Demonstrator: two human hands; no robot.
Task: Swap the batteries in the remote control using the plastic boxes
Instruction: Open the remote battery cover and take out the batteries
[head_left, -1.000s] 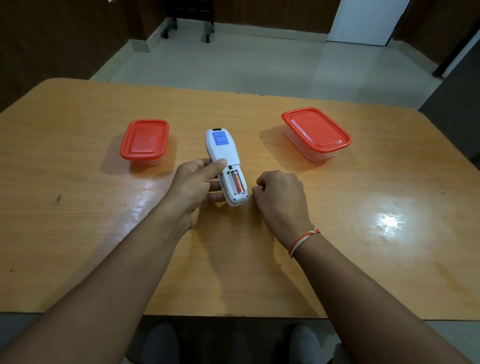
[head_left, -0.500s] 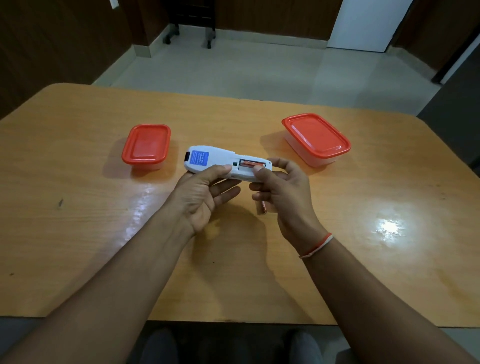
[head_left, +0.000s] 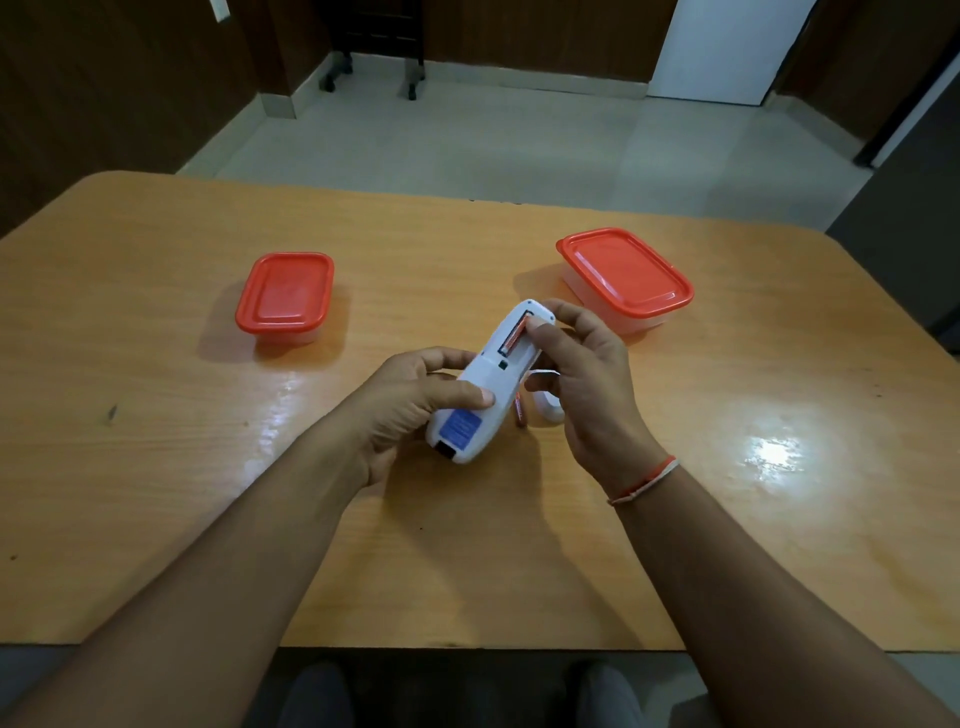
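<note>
My left hand (head_left: 410, 400) grips the white remote control (head_left: 485, 395) above the table, back side up, its battery bay open and pointing away from me. An orange battery (head_left: 513, 338) sits in the bay. My right hand (head_left: 582, 374) curls around the remote's far end, thumb tip pressing at the battery. On the table under my hands lie the white battery cover (head_left: 548, 405) and a loose orange battery (head_left: 519, 413). Two plastic boxes with red lids stand shut: a small one (head_left: 284, 293) at the left, a larger one (head_left: 626, 275) at the right.
The wooden table (head_left: 156, 467) has rounded far corners and its near edge just above my knees. Beyond it is a tiled floor, a wheeled stand's legs (head_left: 371, 78) and a white door (head_left: 722, 47).
The remote was lifted off the table and turned, so its open bay now points away from me. My right hand came up from the table to the bay.
</note>
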